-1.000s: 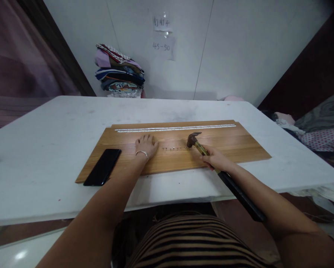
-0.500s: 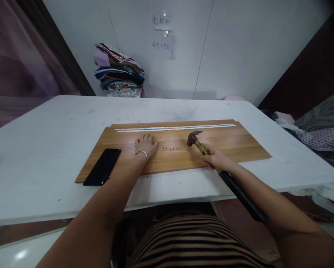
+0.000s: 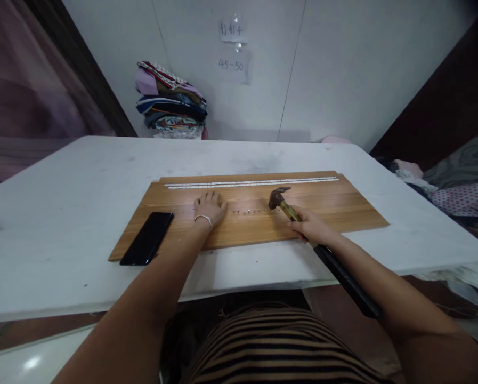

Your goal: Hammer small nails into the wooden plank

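My right hand (image 3: 310, 225) is closed round the neck of a claw hammer (image 3: 290, 212), whose dark handle runs back under my forearm. The hammer's rusty head (image 3: 276, 198) is over the wooden board (image 3: 318, 202), near the right end of a row of small nails (image 3: 249, 212). I cannot tell whether the head touches a nail. Flat on the board, left of the nails, lies my left hand (image 3: 210, 208), fingers spread and holding nothing, with a bracelet at its wrist.
A black phone (image 3: 146, 238) lies across the board's left end. Two white strips (image 3: 250, 183) run along the board's far side. The board rests on a white table (image 3: 63, 213). Folded clothes (image 3: 170, 101) are stacked by the wall, below and left of handwritten paper signs (image 3: 233, 66).
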Available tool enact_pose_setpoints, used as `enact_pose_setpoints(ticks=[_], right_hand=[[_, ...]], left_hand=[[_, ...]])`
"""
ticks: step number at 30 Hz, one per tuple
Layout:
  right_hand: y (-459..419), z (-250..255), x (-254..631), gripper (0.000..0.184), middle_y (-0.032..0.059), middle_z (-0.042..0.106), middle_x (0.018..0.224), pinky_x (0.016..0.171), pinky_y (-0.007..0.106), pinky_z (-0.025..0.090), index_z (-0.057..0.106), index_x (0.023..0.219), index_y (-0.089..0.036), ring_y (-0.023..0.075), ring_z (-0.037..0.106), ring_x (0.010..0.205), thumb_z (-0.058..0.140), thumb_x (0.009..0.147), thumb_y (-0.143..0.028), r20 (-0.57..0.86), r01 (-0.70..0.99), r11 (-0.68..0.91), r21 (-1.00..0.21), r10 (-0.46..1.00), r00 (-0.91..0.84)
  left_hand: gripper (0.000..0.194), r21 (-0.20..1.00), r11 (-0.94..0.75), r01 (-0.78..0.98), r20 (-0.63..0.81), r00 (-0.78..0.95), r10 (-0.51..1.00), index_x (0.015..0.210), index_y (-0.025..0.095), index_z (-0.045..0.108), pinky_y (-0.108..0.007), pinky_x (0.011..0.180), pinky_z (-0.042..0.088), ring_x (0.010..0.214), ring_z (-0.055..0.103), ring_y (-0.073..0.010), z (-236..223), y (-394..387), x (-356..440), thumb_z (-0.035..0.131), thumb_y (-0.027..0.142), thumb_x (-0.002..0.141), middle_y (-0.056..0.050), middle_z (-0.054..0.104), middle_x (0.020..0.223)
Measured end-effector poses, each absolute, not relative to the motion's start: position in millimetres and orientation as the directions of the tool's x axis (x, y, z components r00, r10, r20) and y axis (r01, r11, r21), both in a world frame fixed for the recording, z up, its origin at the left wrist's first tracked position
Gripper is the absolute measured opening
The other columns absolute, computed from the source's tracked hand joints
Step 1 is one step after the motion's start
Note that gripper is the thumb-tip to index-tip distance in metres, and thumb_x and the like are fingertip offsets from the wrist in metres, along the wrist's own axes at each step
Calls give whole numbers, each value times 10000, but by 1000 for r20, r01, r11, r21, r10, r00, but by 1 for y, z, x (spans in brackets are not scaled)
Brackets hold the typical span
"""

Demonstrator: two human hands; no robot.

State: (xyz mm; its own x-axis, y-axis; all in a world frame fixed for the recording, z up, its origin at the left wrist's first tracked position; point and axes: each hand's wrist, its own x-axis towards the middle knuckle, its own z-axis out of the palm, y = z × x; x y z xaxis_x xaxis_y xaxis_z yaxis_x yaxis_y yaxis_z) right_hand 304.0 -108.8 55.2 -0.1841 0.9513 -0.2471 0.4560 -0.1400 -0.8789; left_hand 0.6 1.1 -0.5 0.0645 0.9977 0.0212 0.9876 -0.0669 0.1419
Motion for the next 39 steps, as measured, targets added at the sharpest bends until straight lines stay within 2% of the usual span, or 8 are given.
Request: enact_pose_setpoints(ticks=[5,10,15,28,39], right_hand=[[-111,58,304,490,-121,434,456,361,229,370,552,1261,-187,119,428,347,592,774,-223,-250,451,-148,-880,952,-175],[-110,55,303,455,-121,437,458,355,225,357,553,1218,-181,114,415,340,583,765,-212,-259,448,-149,-882,946,-195],[-109,50,303,438,-120,438,449,355,217,336,561,1199,-183,113,417,337,585,763,-220,-263,435,-154,-887,943,-204],[-112,59,301,564,-124,430,473,360,222,363,545,1314,-175,111,423,347,593,755,-234,-262,429,-167,-888,950,-172],[-110,54,302,496,-127,442,444,365,213,339,555,1243,-168,109,414,335,574,751,-235,-275,454,-164,-876,942,-191]], left_hand=[[527,150,-71,986,24,68,997,1406,244,581,-483,1160,321,1450,408,-291,-1,1,0,339,453,987,-113,517,1561],[526,145,-76,987,26,73,997,1388,225,588,-489,1151,336,1432,428,-287,0,1,0,333,446,985,-122,536,1539],[551,131,-72,989,21,70,997,1400,205,577,-486,1156,336,1472,389,-296,-5,4,-2,321,463,985,-126,485,1588],[558,139,-64,988,13,63,998,1431,213,565,-491,1165,328,1471,390,-296,-1,1,0,335,448,980,-124,487,1587],[527,134,-72,988,14,71,997,1394,237,591,-478,1142,346,1448,418,-289,1,0,1,328,446,989,-113,534,1547]])
